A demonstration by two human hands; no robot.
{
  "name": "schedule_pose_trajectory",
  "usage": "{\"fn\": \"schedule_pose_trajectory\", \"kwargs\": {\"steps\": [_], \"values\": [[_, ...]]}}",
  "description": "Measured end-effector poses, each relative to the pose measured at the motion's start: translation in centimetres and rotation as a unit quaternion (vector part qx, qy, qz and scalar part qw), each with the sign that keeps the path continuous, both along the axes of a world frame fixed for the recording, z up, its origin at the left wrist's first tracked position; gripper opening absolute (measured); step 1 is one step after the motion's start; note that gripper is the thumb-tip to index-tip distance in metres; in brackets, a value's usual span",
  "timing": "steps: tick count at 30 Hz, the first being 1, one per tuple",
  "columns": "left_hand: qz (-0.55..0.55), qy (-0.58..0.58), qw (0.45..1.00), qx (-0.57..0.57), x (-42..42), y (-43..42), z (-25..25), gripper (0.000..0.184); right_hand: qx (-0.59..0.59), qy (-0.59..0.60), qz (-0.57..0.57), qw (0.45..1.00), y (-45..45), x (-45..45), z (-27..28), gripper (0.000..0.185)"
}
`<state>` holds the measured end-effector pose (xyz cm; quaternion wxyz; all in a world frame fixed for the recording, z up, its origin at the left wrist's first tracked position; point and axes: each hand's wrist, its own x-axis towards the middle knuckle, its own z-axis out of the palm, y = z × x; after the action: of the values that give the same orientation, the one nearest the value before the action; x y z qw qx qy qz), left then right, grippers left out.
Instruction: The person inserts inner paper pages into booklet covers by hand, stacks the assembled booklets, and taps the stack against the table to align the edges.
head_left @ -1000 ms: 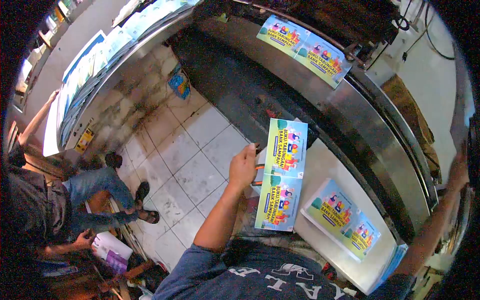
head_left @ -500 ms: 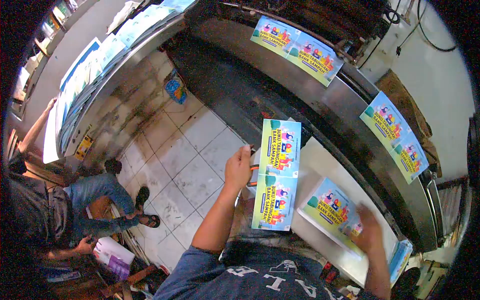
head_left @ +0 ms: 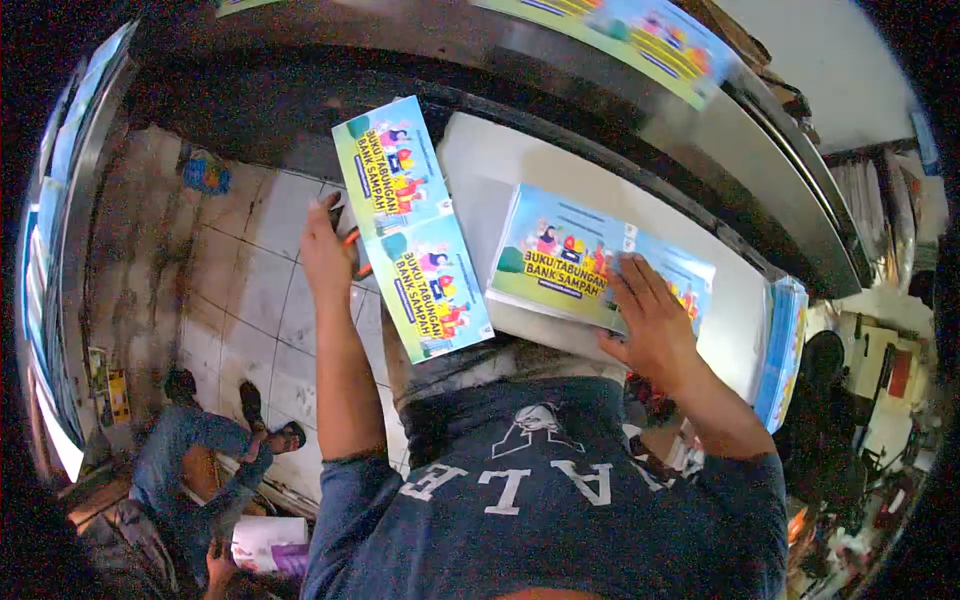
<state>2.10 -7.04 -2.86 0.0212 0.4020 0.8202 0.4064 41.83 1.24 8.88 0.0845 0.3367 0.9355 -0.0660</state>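
Resting right hand (head_left: 655,320), fingers released, on the glossy stack (head_left: 560,255).
Curling left hand (head_left: 328,240), grip unclear, by orange loop (head_left: 352,237) and printed sheet (head_left: 415,230) left of the stack; showing smooth open tabletop (head_left: 500,150) beyond its far edge.

Cramped indoor workspace. Floor (head_left: 262,240): pale square tiles, dark joints, smudged. Stained, mottled wall surface (head_left: 150,240) left of the tiles; blue patterned item (head_left: 206,173) low down, near where floor and wall meet. Long dark metal unit (head_left: 400,40) curves across the top, dull shine, black strip along its lower side. Pale, smooth worktable (head_left: 590,165) just below that strip. Off-white surface (head_left: 830,50) upper right. Stacked papers or folders (head_left: 895,210) at far right, dense clutter (head_left: 880,400) below, too small to sort out. Light uneven: worktable and upper right brighter, lower corners dim and grainy.
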Motion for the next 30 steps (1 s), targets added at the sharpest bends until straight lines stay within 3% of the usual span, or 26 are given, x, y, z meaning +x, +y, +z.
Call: {"fn": "schedule_pose_trajectory", "kwargs": {"steps": [2, 5, 6, 8, 9, 10, 11, 12, 13, 14, 15, 17, 18, 19, 22, 23, 24, 26, 27, 29, 30], "values": [[0.034, -0.302, 0.950, 0.073, 0.2, 0.1, 1.4, 0.055, -0.001, 0.010, 0.012, 1.000, 0.6, -0.2, 0.2, 0.076], [0.052, -0.330, 0.940, 0.076, 0.6, 0.3, 2.0, 0.054, -0.067, -0.023, 0.013, 0.997, 2.4, -0.4, 2.8, 0.074], [0.062, -0.337, 0.936, 0.077, 0.6, 0.2, 1.8, 0.054, -0.146, -0.016, 0.004, 0.989, 3.1, -0.1, 3.8, 0.072], [0.050, -0.252, 0.966, -0.008, -0.2, -0.5, 1.1, 0.055, -0.227, 0.008, 0.024, 0.974, 5.3, 0.3, 4.8, 0.064], [0.063, -0.297, 0.953, 0.013, 0.1, -0.4, 1.4, 0.054, -0.236, 0.014, 0.004, 0.972, 5.3, -0.4, 6.4, 0.056], [0.078, -0.338, 0.937, 0.040, 0.4, 0.0, 1.8, 0.054, -0.228, -0.071, -0.086, 0.967, 5.4, -1.7, 8.2, 0.045], [0.065, -0.268, 0.961, 0.031, -0.2, 0.2, 0.9, 0.053, -0.183, 0.011, -0.027, 0.983, 6.4, -1.2, 8.4, 0.037], [0.062, -0.201, 0.978, 0.010, -0.5, -0.1, -0.4, 0.052, -0.141, 0.006, -0.054, 0.989, 7.0, -2.4, 10.4, 0.030], [0.075, -0.231, 0.969, 0.035, -0.3, -0.3, -0.9, 0.052, -0.071, 0.015, -0.062, 0.995, 8.0, -1.7, 11.0, 0.021], [0.081, -0.264, 0.959, 0.059, -0.3, -0.2, -1.0, 0.051, -0.090, -0.036, -0.115, 0.989, 9.4, -2.0, 12.3, 0.021], [0.080, -0.251, 0.963, 0.056, -0.1, -0.3, -0.2, 0.052, -0.011, -0.016, -0.094, 0.995, 11.2, -0.7, 12.5, 0.020], [0.079, -0.271, 0.958, 0.049, 0.2, -0.3, 1.3, 0.054, 0.036, 0.123, -0.257, 0.958, 14.4, 0.6, 15.0, 0.023], [0.082, -0.270, 0.958, 0.049, 0.4, -0.3, 1.8, 0.054, 0.103, 0.145, -0.222, 0.959, 20.0, 4.8, 15.4, 0.028], [0.081, -0.265, 0.959, 0.057, 0.6, -0.2, 2.1, 0.054, 0.102, 0.146, -0.220, 0.959, 21.0, 3.5, 16.7, 0.028], [0.071, -0.258, 0.960, 0.080, 0.6, -0.2, 1.7, 0.054, 0.431, 0.280, -0.158, 0.843, 24.0, -0.8, 21.5, 0.027], [0.075, -0.280, 0.953, 0.090, 0.7, -0.1, 1.6, 0.053, 0.431, 0.280, -0.158, 0.843, 24.9, -2.4, 21.2, 0.027], [0.079, -0.302, 0.945, 0.100, 0.7, -0.1, 1.6, 0.053, 0.499, 0.267, -0.068, 0.822, 25.7, -4.1, 19.6, 0.027], [0.078, -0.288, 0.951, 0.080, 0.7, -0.1, 2.3, 0.052, 0.547, 0.135, -0.048, 0.825, 29.1, -3.5, 13.3, 0.029], [0.079, -0.275, 0.957, 0.057, 0.7, -0.3, 2.6, 0.050, 0.493, 0.049, -0.062, 0.866, 27.2, -5.4, 11.3, 0.031], [0.080, -0.273, 0.957, 0.064, 0.9, -0.3, 3.0, 0.051, 0.429, 0.011, -0.072, 0.900, 24.1, -7.1, 6.6, 0.034], [0.081, -0.273, 0.956, 0.069, 0.9, -0.3, 3.0, 0.051, 0.474, 0.089, 0.101, 0.870, 20.9, -7.9, 6.7, 0.035]]}}
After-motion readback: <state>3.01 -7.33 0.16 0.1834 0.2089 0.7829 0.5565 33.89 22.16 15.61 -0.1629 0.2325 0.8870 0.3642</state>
